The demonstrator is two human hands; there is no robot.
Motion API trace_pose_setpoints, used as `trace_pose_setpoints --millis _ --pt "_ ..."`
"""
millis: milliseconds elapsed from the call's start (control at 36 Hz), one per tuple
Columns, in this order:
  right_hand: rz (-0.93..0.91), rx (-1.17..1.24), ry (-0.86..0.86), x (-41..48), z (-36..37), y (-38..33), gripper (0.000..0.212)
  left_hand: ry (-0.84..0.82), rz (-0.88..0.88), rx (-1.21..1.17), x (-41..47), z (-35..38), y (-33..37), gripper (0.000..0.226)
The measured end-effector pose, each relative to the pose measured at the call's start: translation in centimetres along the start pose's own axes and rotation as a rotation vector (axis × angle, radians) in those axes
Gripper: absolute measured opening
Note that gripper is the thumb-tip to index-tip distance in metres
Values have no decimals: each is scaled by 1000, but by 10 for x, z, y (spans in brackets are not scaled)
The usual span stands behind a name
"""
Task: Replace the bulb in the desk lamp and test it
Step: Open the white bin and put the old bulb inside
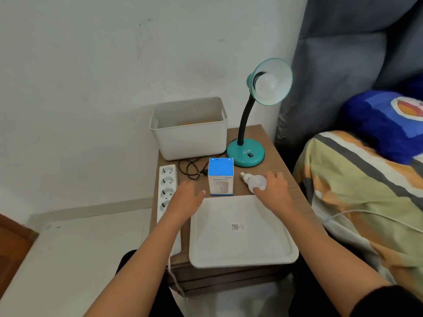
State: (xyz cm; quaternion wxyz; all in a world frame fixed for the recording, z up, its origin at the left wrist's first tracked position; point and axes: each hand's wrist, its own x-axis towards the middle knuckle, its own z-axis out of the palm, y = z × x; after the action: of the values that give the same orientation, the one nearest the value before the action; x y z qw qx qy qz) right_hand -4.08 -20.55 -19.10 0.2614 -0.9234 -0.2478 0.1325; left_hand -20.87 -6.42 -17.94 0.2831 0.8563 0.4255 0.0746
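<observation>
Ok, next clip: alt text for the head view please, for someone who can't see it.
A person's right hand rests on a loose white bulb lying on a wooden bedside table, while the open left hand hovers near a blue-and-white box. Behind stand a teal desk lamp with a bulb fitted, a white bin, a power strip and a white tray.

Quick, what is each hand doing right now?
Left hand: open, holding nothing, hovering beside the blue box.
Right hand: open, fingers resting on the loose bulb, not yet closed around it.
</observation>
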Motion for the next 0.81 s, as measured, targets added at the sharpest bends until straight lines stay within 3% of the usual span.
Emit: trace_pose_setpoints --millis 194,472,806 --pt "19 -68 -46 27 14 -9 57 -99 -28 41 31 1 0 38" --pt "79 77 -58 37 14 -9 54 -184 -22 122 45 6 0 31" --pt "-157 186 101 46 -43 -81 54 -270 -43 261 62 -68 12 21"
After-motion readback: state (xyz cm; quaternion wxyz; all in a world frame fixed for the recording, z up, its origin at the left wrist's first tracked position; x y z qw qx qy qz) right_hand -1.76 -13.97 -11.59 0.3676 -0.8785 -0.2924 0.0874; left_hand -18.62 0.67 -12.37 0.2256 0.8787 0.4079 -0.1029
